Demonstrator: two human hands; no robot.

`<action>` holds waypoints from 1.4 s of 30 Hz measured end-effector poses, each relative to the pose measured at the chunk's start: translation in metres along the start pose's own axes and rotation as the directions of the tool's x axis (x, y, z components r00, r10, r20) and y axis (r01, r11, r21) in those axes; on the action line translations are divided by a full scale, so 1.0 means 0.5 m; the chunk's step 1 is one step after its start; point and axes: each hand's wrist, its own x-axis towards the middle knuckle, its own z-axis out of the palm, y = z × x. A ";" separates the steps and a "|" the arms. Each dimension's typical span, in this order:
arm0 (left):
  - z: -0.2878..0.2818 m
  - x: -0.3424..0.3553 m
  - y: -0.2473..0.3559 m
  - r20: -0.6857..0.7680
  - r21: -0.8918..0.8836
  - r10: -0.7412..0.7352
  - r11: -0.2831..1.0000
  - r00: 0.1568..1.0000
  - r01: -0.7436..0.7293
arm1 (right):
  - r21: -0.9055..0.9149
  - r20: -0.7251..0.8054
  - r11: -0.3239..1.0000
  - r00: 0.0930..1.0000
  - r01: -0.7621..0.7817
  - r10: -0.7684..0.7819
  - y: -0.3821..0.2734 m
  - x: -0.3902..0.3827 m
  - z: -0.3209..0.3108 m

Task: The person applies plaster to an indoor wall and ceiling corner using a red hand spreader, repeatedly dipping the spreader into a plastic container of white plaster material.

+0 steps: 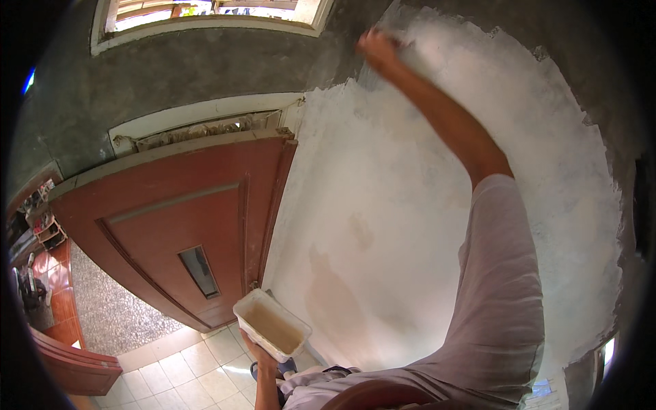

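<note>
My left hand [258, 350] grips a white rectangular plastic tub [305, 326] from beneath and the side, low in front of me. A pale beige paste coats the inside of the tub. High up, my right hand [379, 50] is at the top of the wall with its arm stretched far out. Its fingers are curled closed and a little blurred. What they hold is too hidden to name. Around that hand, a whitish coating [383, 171] covers much of the wall and meets bare grey plaster [205, 68] along a ragged edge.
A reddish-brown door [171, 225] with a narrow glass pane stands open on the left. Above it are a door frame top [205, 109] and a window [205, 26]. Pale floor tiles [171, 372] lie below, and a speckled floor [113, 290] shows beyond the doorway.
</note>
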 end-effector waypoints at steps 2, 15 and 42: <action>0.005 -0.008 0.003 -0.005 0.031 0.008 0.999 1.000 -0.008 | 0.033 0.131 0.992 0.984 0.122 -0.125 -0.138 -0.104 0.019; 0.036 -0.010 0.050 0.018 0.042 -0.040 0.998 0.999 0.039 | 0.319 -0.549 0.947 0.811 -0.020 0.202 -0.008 -0.146 -0.065; -0.002 -0.025 0.069 0.072 0.017 -0.027 1.000 0.997 0.025 | 0.482 -0.255 0.747 0.889 0.458 -0.380 -0.040 -0.208 -0.067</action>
